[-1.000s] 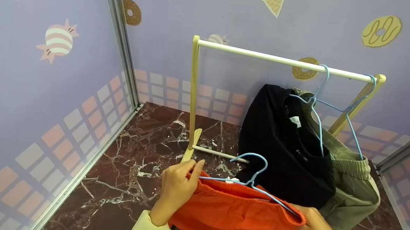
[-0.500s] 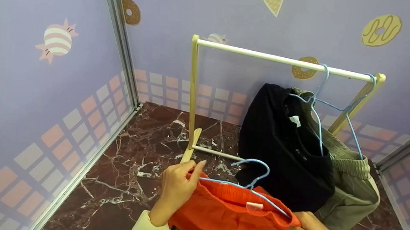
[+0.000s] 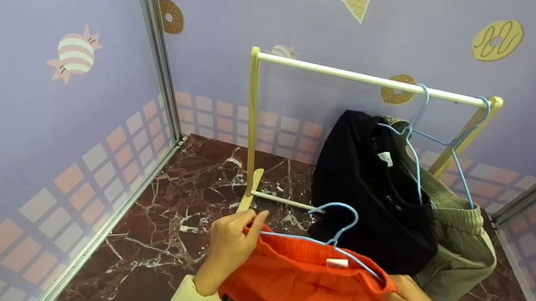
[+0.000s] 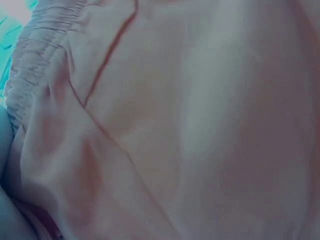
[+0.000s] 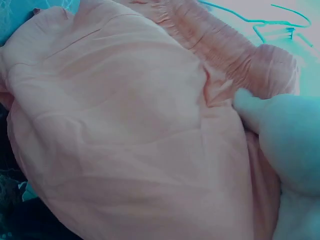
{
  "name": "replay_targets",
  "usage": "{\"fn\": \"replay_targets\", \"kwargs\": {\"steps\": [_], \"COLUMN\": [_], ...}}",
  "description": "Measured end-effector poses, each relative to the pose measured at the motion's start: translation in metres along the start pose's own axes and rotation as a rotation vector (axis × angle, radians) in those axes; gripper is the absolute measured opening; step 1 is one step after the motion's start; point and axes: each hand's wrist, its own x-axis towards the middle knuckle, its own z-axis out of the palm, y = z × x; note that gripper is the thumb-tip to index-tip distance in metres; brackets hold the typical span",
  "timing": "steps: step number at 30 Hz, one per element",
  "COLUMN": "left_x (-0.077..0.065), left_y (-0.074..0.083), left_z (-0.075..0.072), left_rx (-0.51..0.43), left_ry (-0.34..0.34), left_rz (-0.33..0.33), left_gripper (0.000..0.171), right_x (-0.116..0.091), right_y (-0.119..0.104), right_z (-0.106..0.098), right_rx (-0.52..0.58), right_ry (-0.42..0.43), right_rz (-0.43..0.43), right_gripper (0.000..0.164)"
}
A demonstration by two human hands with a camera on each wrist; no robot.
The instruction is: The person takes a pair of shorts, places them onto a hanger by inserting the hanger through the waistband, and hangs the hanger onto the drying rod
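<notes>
Orange pants with a gathered elastic waistband hang between my two hands in the head view. My left hand pinches the left end of the waistband together with the end of a light blue hanger. On the opposite side, my right hand grips the waistband's right end, its thumb lying on the cloth in the right wrist view. The hanger's arms lie inside the waist opening, and its hook sticks up above it. A white label shows on the waistband. Cloth fills most of the left wrist view.
Beyond the hands stands a small clothes rack with a white rail. Black pants and khaki pants hang from blue hangers on its right side. Patterned walls enclose the dark marbled floor.
The right end of the waistband shifts slightly left and down with my right hand, then partly back. The label comes into view, and the hanger hook moves slightly right. My left hand stays almost still.
</notes>
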Motion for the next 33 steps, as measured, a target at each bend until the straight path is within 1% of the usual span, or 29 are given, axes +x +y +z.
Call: {"fn": "replay_targets", "kwargs": {"steps": [1, 2, 3, 4, 5, 6, 7, 8, 11, 14, 15, 18, 23, 26, 28, 31, 32, 33], "left_x": [0.000, 0.000, 0.000, 0.000, 0.000, 0.000, 0.000, 0.000, 0.001, 0.001, 0.002, 0.002, 0.002, 0.001, 0.000, -0.002, -0.003, -0.004], "left_y": [-0.001, -0.001, -0.002, -0.003, -0.004, -0.005, -0.006, -0.007, -0.009, -0.011, -0.011, -0.010, -0.010, -0.011, -0.013, -0.016, -0.016, -0.017], "left_z": [0.000, -0.001, -0.001, -0.001, 0.000, 0.000, 0.001, 0.001, 0.003, 0.004, 0.004, 0.003, 0.001, 0.000, 0.001, 0.001, 0.002, 0.003], "left_rx": [0.002, 0.001, -0.003, 0.000, 0.002, -0.003, -0.007, -0.013, -0.023, -0.030, -0.031, -0.040, -0.058, -0.072, -0.090, -0.165, -0.202, -0.245], "left_ry": [0.004, 0.008, 0.011, 0.015, 0.020, 0.026, 0.031, 0.036, 0.054, 0.059, 0.055, 0.025, -0.035, -0.052, -0.056, -0.053, -0.057, -0.065], "left_rz": [-0.001, -0.004, -0.007, -0.011, -0.015, -0.018, -0.022, -0.025, -0.035, -0.051, -0.059, -0.088, -0.140, -0.167, -0.182, -0.204, -0.221, -0.247], "left_gripper": [0.040, 0.040, 0.040, 0.040, 0.041, 0.041, 0.041, 0.041, 0.040, 0.040, 0.038, 0.034, 0.022, 0.017, 0.015, 0.009, 0.008, 0.010], "right_x": [0.003, 0.002, 0.002, 0.002, 0.000, -0.001, -0.004, -0.007, -0.011, -0.012, -0.013, -0.014, -0.016, -0.019, -0.022, -0.025, -0.026, -0.027], "right_y": [-0.029, -0.030, -0.040, -0.044, -0.042, -0.038, -0.031, -0.025, -0.016, -0.016, -0.018, -0.026, -0.036, -0.039, -0.041, -0.042, -0.042, -0.042], "right_z": [-0.011, -0.014, -0.020, -0.023, -0.025, -0.026, -0.026, -0.026, -0.027, -0.028, -0.028, -0.031, -0.036, -0.040, -0.044, -0.050, -0.052, -0.054], "right_rx": [-0.028, -0.029, -0.028, -0.013, -0.001, 0.027, 0.049, 0.120, 0.252, 0.380, 0.389, 0.418, 0.377, 0.366, 0.339, 0.339, 0.350, 0.360], "right_ry": [0.007, 0.003, -0.013, -0.035, -0.041, -0.065, -0.080, -0.116, -0.180, -0.242, -0.244, -0.236, -0.162, -0.146, -0.133, -0.118, -0.117, -0.115], "right_rz": [0.006, 0.014, 0.014, 0.015, -0.004, -0.026, -0.028, -0.034, -0.112, -0.099, -0.089, -0.021, -0.015, 0.025, 0.052, 0.072, 0.076, 0.080], "right_gripper": [0.034, 0.033, 0.030, 0.029, 0.026, 0.026, 0.027, 0.029, 0.031, 0.030, 0.028, 0.026, 0.025, 0.026, 0.026, 0.027, 0.027, 0.028]}}
